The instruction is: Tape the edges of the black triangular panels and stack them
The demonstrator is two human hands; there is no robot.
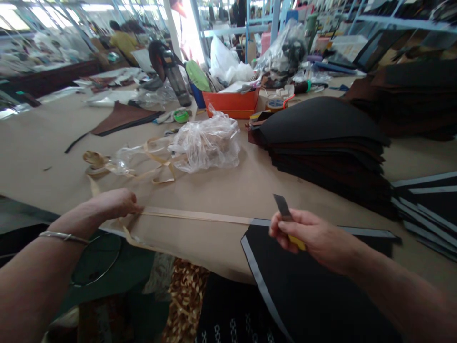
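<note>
My left hand (116, 204) is closed on a narrow beige strip (193, 215), pinching it near the table's front edge. The strip runs taut to the right, where it meets the top edge of a black sheet (321, 276) with grey bands along its borders. In my right hand (296, 226) is a utility knife (283, 207) with a yellow handle, its blade pointing up and left above that sheet. More beige strip trails loosely from behind my left hand toward a clear plastic bag (209, 143).
Stacked dark cut pieces (321, 124) lie at right, beside more grey-edged black pieces (428, 209). Toward the back stand an orange box (232, 102), a bottle (174, 76) and a tape roll (276, 105). A person in yellow (124, 44) is far left.
</note>
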